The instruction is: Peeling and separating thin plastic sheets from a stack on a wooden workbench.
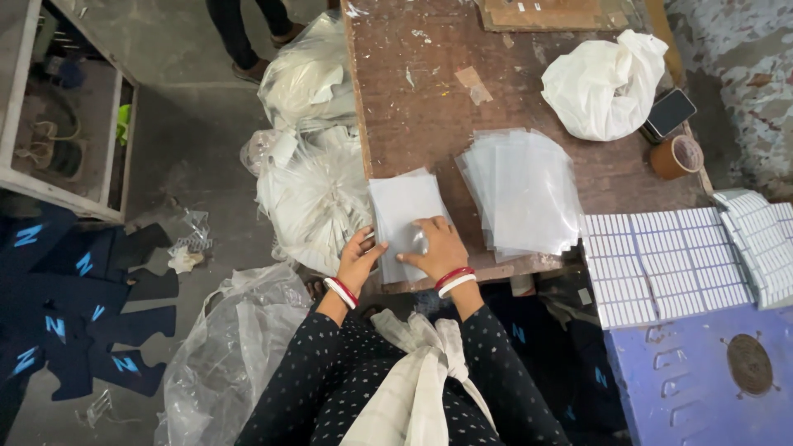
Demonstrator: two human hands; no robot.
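A small stack of clear plastic pouches with white inserts [403, 206] lies at the near left corner of a worn brown wooden table [429, 99]. My right hand [436, 246] rests flat on the near part of the stack, fingers spread. At the stack's left edge, over the table's edge, my left hand [360, 258] pinches the pouches. A larger fanned pile of empty clear pouches [524, 190] lies just to the right. Both wrists wear red and white bangles.
A crumpled white bag [603, 83], a dark phone [669, 111] and a brown cup [677, 155] sit at the table's right. White tile sheets [669, 264] lie on a blue drum [710, 380]. Full plastic bags [310, 173] stand at left. A person's legs [248, 37] appear at the top.
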